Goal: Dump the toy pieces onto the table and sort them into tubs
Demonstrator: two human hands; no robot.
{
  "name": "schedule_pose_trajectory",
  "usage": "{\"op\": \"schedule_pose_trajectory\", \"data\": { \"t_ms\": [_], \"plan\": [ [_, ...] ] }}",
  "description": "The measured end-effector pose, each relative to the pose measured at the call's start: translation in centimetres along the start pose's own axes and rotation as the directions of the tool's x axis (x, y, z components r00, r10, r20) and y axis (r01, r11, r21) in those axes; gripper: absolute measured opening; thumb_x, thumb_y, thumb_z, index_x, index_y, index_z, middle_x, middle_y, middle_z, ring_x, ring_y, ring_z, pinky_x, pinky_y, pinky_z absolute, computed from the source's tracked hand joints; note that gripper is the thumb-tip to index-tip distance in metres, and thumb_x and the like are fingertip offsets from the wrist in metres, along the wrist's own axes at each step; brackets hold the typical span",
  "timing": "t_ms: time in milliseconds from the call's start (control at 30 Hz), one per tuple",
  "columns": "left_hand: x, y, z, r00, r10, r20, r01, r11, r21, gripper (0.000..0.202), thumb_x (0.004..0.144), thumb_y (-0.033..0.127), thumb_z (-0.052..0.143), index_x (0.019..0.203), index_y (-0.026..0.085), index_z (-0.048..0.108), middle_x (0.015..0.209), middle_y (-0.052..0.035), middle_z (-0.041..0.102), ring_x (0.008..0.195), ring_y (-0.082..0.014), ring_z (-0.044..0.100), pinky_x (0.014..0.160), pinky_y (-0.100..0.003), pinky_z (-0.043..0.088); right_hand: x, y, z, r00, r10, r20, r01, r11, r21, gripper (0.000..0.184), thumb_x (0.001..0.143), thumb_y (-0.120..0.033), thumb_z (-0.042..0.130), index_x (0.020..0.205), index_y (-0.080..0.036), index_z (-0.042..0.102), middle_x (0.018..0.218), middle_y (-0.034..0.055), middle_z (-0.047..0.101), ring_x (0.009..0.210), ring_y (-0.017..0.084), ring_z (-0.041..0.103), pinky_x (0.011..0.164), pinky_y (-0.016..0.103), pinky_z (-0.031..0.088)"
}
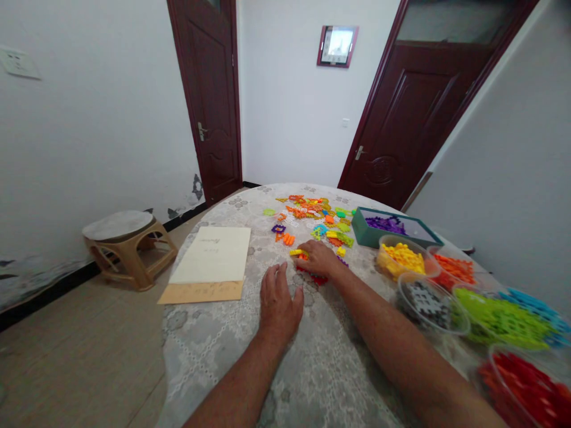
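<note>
My left hand (277, 300) lies flat on the patterned tablecloth (312, 368), fingers stretched out, holding nothing. My right hand (317, 258) reaches further ahead and rests palm down over some small plastic pieces. A yellow piece (296, 252) shows at its fingertips and red pieces (317, 278) peek out under the palm. Whether its fingers grip any of them is hidden. Beyond the right hand lies a loose scatter of colourful plastic building pieces (314, 214).
A teal box (362, 233) with purple pieces stands right of the scatter. Clear tubs hold yellow (401, 257), orange (455, 268), black-and-white (428, 300), green (499, 318), blue (535, 306) and red (530, 386) pieces. Paper on a brown envelope (214, 261) lies left. A stool (127, 241) stands on the floor.
</note>
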State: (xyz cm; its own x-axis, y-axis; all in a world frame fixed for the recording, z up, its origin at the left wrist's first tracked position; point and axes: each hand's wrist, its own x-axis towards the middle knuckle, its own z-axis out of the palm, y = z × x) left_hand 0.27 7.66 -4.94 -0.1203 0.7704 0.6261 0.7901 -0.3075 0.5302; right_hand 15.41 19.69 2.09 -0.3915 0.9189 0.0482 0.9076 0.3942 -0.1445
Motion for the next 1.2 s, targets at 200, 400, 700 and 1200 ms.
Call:
{"op": "schedule_pose_trajectory", "data": {
  "t_ms": [200,400,700,1200],
  "plan": [
    [-0.5,0.2,0.2,0.998,0.021,0.052,-0.023,0.999,0.032,0.069,0.089,0.038,0.072,0.148,0.016,0.044,0.147,-0.0196,0.052,0.140,-0.0365,0.049,0.116,-0.061,0.042,-4.1,0.0,-1.7,0.977,-0.119,0.175,0.104,0.990,0.091,0.050,0.095,-0.057,0.061,0.129,-0.022,0.073,0.125,0.0128,0.073,0.114,0.028,0.068,0.100,0.035,0.048],
    [-0.7,0.9,-0.2,0.995,0.019,0.096,-0.026,0.997,0.067,0.073,0.085,0.048,0.075,0.146,0.017,0.048,0.146,-0.0195,0.055,0.140,-0.0370,0.049,0.118,-0.062,0.038,0.3,0.1,-4.3,0.994,-0.111,0.021,0.107,0.983,0.149,0.039,0.102,-0.038,0.051,0.130,-0.023,0.073,0.132,0.0082,0.073,0.121,0.025,0.066,0.106,0.035,0.047],
    [-0.4,1.7,-1.2,0.985,-0.012,0.173,0.008,1.000,0.024,0.071,0.081,0.048,0.079,0.142,0.021,0.053,0.143,-0.0170,0.058,0.137,-0.0372,0.051,0.119,-0.066,0.034,11.5,-3.5,1.2,0.995,-0.094,-0.011,0.095,0.995,0.018,0.054,0.101,-0.045,0.054,0.151,-0.025,0.055,0.161,0.0100,0.048,0.150,0.029,0.040,0.122,0.045,0.033],
    [-0.5,0.9,0.1,0.992,-0.019,0.122,0.011,0.998,0.066,0.093,0.083,0.054,0.075,0.156,0.015,0.034,0.154,-0.0235,0.047,0.146,-0.0419,0.043,0.118,-0.063,0.035,3.1,-2.1,-1.5,0.908,-0.373,0.192,0.362,0.928,0.092,0.036,0.096,-0.030,0.061,0.128,-0.020,0.075,0.130,0.0114,0.072,0.124,0.023,0.064,0.107,0.031,0.047]
  ]
}}
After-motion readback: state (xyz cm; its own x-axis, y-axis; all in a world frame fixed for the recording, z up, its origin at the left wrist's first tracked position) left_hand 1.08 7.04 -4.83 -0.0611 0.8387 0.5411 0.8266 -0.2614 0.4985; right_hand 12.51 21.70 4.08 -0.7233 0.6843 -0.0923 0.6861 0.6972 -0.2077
